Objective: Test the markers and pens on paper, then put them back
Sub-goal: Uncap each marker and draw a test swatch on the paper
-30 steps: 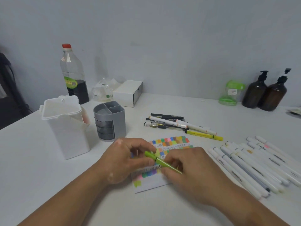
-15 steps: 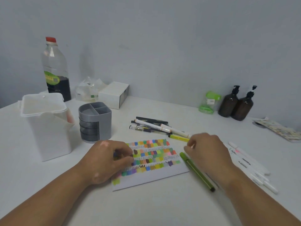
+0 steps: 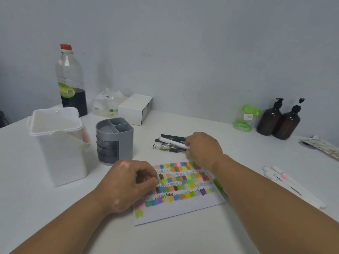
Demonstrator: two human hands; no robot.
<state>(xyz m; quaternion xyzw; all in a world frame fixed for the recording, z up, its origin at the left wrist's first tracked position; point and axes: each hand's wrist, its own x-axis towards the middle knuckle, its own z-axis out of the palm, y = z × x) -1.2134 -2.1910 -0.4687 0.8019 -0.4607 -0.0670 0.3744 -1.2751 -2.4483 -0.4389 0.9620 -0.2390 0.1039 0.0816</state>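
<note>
Reaching toward the middle of the frame, our right hand (image 3: pixel 202 150) has its fingers curled around the near end of a white marker (image 3: pixel 173 143) that lies on top of a small pile of pens (image 3: pixel 169 146). We cannot tell whether the grip has fully closed, since the fingertips are hidden behind the knuckles. The marker's long axis runs from upper left to lower right, so its free end points away to the left of the hand, toward the grey pen holder (image 3: pixel 114 140) at centre left. Our right hand is plainly the nearer one; our left hand (image 3: pixel 128 184) sits lower and left of centre, fingers pinched together on the left edge of the paper (image 3: pixel 176 211), seemingly holding it flat. The paper lies just below the pile, and rows of colour swatches and scribbles cover most of it, leaving a bare strip along the bottom. A green marker (image 3: pixel 219 186) rests along the paper's right edge, partly under our right forearm. The white marker looks slim and capped, with dark print on its barrel. More white markers (image 3: pixel 291 186) lie well apart at the right.
</note>
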